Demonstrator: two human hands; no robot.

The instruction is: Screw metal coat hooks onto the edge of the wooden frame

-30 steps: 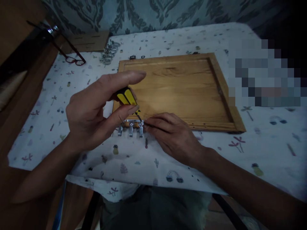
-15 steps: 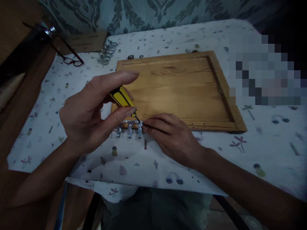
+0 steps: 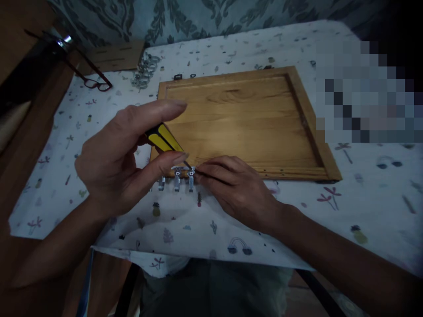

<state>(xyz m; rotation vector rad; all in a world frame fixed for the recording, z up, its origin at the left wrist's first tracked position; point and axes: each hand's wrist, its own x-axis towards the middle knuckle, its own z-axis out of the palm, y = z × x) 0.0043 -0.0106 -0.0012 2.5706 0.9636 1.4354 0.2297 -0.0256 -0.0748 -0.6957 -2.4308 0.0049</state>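
Observation:
My left hand (image 3: 119,154) grips a yellow and black screwdriver (image 3: 163,137), thumb and fingers round its handle, index finger stretched out above it. The screwdriver's tip points down at a metal hook bracket (image 3: 176,176) with three hooks, which sits on the near edge of a wooden framed board (image 3: 238,119). My right hand (image 3: 238,187) lies palm down just right of the bracket, its fingertips pressed against the bracket's right end, holding it on the board's edge.
The board lies on a white patterned cloth (image 3: 330,207) that covers the table. At the far left lie red-framed glasses (image 3: 95,81), a heap of metal hardware (image 3: 143,72) and a flat brown cardboard piece (image 3: 114,55). A blurred patch covers the far right.
The view has shifted slightly. My left hand has turned the screwdriver handle a little and moved slightly left. My right hand stays on the bracket.

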